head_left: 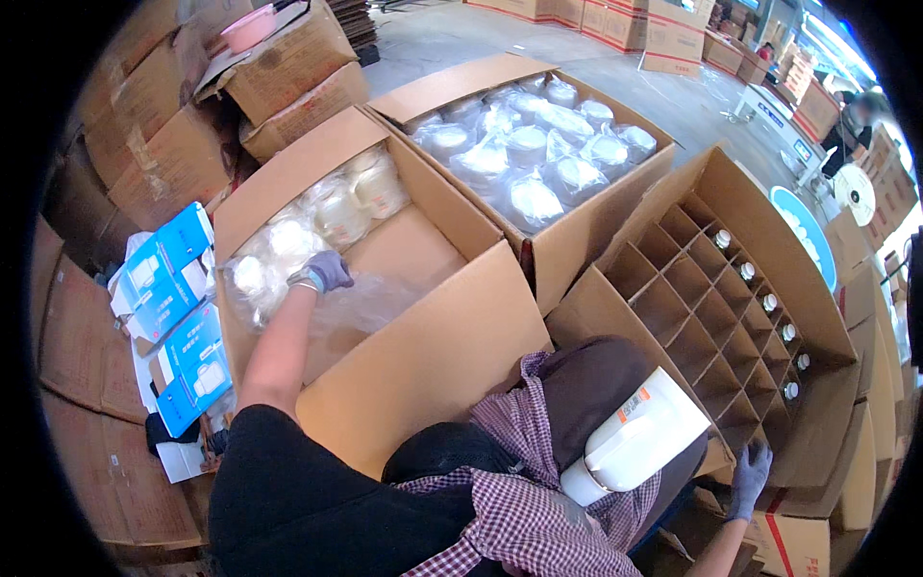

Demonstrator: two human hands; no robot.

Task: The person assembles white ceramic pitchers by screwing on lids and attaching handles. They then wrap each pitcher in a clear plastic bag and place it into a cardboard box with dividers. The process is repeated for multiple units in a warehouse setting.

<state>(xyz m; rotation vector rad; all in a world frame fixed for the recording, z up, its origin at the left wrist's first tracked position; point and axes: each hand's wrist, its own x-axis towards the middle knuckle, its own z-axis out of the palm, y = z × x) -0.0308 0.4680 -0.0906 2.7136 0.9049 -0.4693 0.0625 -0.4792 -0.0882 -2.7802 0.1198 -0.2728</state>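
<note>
My left hand (330, 271), in a grey glove, reaches into an open carton (423, 337) on the left. Its fingers are curled at a crumpled clear plastic bag (370, 303). Beside it, bagged white containers (292, 238) line the carton's far and left sides. At the lower right, my gloved right hand (752, 481) grips the near edge of a carton with cardboard dividers (687, 322). Several white-capped bottles (747, 271) stand in its right-hand cells. Across my lap lies a white plastic bottle (642, 433) with an orange label and a white cap.
Behind stands another carton (586, 216) packed with bagged white lidded containers (527, 144). Blue printed boxes (178, 279) lie left of my arm, by stacked brown cartons (163, 163). A blue basin (806, 231) sits at the right. Farther back, a person (851, 130) is near a white machine (784, 125).
</note>
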